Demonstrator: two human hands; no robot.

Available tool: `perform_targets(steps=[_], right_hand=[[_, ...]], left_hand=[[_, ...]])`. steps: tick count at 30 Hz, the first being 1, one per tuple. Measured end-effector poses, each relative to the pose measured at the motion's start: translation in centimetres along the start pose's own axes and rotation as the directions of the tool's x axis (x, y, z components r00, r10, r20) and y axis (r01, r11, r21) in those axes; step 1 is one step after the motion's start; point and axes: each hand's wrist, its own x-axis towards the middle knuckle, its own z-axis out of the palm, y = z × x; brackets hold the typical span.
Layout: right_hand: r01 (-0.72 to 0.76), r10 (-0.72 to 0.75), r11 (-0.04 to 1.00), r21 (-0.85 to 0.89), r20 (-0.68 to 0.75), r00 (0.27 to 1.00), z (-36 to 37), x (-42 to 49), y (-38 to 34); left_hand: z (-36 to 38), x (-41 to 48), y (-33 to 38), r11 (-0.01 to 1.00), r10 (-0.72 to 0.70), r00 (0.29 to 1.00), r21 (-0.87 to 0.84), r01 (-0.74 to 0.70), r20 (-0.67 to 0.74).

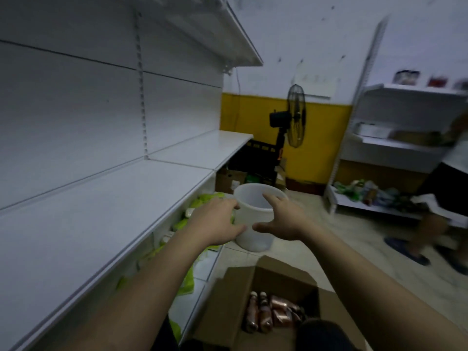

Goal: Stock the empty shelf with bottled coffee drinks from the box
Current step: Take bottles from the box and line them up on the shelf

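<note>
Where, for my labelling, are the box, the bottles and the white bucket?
box [283, 278]: head view, inner back wall.
bottles [263, 312]: head view, one bottle's body.
white bucket [253, 238]: head view, front wall.

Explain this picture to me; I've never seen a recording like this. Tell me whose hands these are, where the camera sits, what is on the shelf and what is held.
There is no machine here. Someone wears one wide camera on the head, looking forward and down, so both arms reach in from below. The left hand and right hand are spread open and hold nothing. A white bucket stands on the floor beyond them. The white shelf on the left is the one to stock; no bottles stand on it yet. At the bottom, an open cardboard box holds brown bottles. Further back are a black fan and, blurred at the right, another person.
</note>
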Motion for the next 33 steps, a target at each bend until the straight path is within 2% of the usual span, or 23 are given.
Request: perform_targets(steps=[5,13,17,22,27,30,33], right_hand=[[-0.104,0.102,0.993,0.051,0.052,0.993,1.7,-1.2,1.9],[-0.261,0.241,0.961,0.087,0.195,0.951,8.0,-0.1,6.8],[-0.400,0.346,0.907,0.132,0.305,0.887,13.4,0.0,10.8],[-0.516,0.363,0.833,0.201,0.505,0.783,20.3,-1.2,15.6],[-0.578,0.376,0.774,0.259,0.546,0.748,24.5,-0.7,19.8],[-0.620,0.397,0.748,0.238,0.589,0.704,27.5,0.1,22.1],[-0.676,0.432,0.722,0.149,0.666,0.608,30.8,0.4,23.5]], left_hand=[[3.1,0.4,0.9,0.998,0.051,0.994,-0.042,-0.047,0.101],[9.8,2.1,1.4,0.990,0.042,0.961,-0.140,-0.003,0.273],[15.7,3.3,1.3,0.990,-0.001,0.913,-0.126,0.057,0.408],[23.8,4.9,2.3,0.974,-0.063,0.826,-0.148,0.174,0.560],[31.8,5.7,3.3,0.952,-0.097,0.764,-0.164,0.258,0.638],[36.2,6.7,2.8,0.947,-0.132,0.735,-0.134,0.292,0.666],[40.1,7.5,1.5,0.927,-0.200,0.674,-0.086,0.366,0.712]])
